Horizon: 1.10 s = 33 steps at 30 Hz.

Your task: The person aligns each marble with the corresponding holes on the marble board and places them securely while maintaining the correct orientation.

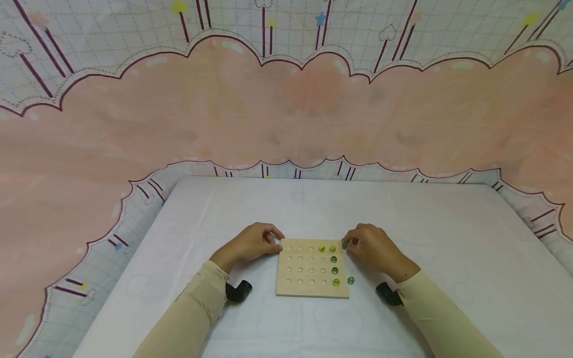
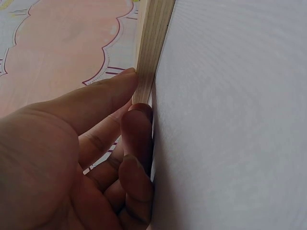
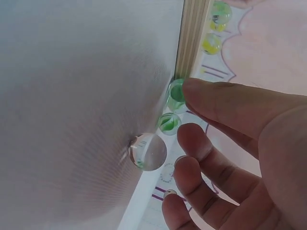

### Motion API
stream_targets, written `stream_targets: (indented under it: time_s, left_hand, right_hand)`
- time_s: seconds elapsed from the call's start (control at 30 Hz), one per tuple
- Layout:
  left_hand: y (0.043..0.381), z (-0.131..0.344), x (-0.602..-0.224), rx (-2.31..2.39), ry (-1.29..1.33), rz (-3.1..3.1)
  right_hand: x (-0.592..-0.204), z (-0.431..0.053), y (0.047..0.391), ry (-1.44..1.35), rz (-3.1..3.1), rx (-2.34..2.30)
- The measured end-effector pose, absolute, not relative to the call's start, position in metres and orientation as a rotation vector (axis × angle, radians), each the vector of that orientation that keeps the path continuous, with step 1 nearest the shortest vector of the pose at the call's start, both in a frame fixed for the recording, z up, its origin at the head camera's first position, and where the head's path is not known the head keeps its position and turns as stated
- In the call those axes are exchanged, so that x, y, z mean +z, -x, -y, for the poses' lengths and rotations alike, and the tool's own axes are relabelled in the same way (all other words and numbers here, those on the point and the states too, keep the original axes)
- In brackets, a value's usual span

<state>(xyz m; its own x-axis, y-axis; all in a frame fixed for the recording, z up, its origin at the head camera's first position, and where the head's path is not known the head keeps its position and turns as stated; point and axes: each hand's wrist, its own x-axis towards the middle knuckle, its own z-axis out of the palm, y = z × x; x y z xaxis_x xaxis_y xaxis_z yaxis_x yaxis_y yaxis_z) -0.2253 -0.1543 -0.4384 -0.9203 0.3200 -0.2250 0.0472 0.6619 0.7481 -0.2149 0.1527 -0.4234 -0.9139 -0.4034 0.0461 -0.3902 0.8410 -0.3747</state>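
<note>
A square wooden board (image 1: 306, 290) with rows of round hollows lies flat on the table. My left hand (image 1: 252, 241) grips its far left corner, thumb at the left edge and a finger at the far edge. Glass marbles fill the right column, such as a green marble (image 1: 334, 270), and a yellow marble (image 1: 322, 248) sits beside the column's far end. My right hand (image 1: 371, 248) pinches a green marble (image 3: 176, 93) between thumb and index finger at the board's far right corner. Just past it are another green marble (image 3: 169, 123) and a clear marble (image 3: 147, 152).
A loose green marble (image 1: 351, 280) lies on the white-covered table (image 1: 447, 238), right of the board near its front. Dark wrist devices (image 1: 239, 291) are worn below both hands. A patterned cloth (image 1: 286, 114) hangs behind the table.
</note>
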Motion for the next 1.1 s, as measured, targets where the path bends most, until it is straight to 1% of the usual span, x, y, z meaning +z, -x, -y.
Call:
stream_targets:
  time_s: [0.4, 1.1]
  left_hand:
    - [0.2244, 0.1536, -0.4410, 1.134, -0.309, -2.540]
    - [0.2222, 0.1529, -0.4393, 1.136, -0.291, -2.550]
  right_hand:
    - [-0.4270, -0.1501, 0.2186, 0.567, -2.966, -0.568]
    - [-0.4217, -0.1512, 0.2143, 0.612, -2.991, -0.613]
